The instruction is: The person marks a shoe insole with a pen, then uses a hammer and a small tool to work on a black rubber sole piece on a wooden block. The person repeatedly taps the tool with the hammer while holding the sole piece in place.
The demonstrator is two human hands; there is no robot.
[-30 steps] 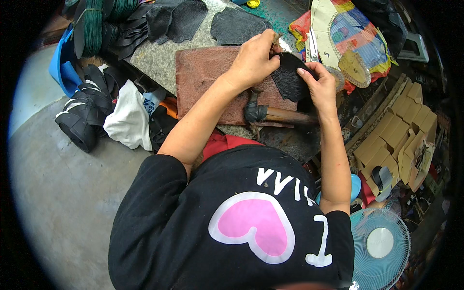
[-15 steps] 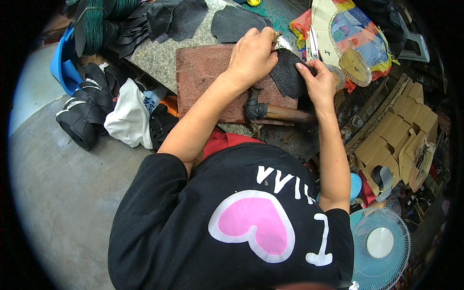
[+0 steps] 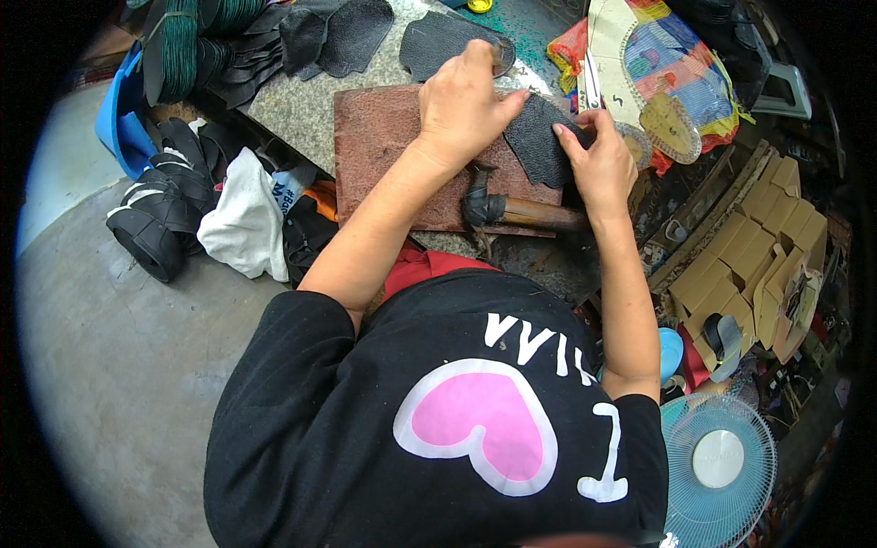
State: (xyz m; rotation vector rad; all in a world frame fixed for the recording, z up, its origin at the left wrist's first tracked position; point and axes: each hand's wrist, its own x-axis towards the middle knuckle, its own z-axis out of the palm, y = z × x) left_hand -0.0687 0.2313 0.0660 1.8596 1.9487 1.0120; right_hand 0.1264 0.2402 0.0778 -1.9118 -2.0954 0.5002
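Observation:
My right hand pinches the right edge of a black textured leather piece between thumb and fingers. That piece lies over the far right part of a reddish-brown board. Just left of it, my left hand is raised above the board with its fingers curled; a small, dull object shows at its fingertips, too unclear to name. The left thumb points toward the leather's upper edge. On the board's near side, below both hands, rests a hammer with a wooden handle and a black-wrapped head.
More black leather pieces lie on the stone table. Scissors and pale patterns sit at the far right. Black rolls and a white cloth are at left, a fan at lower right.
My left hand has moved slightly left and away from the leather's upper edge. The leather piece has shifted a little, still in my right hand's pinch.

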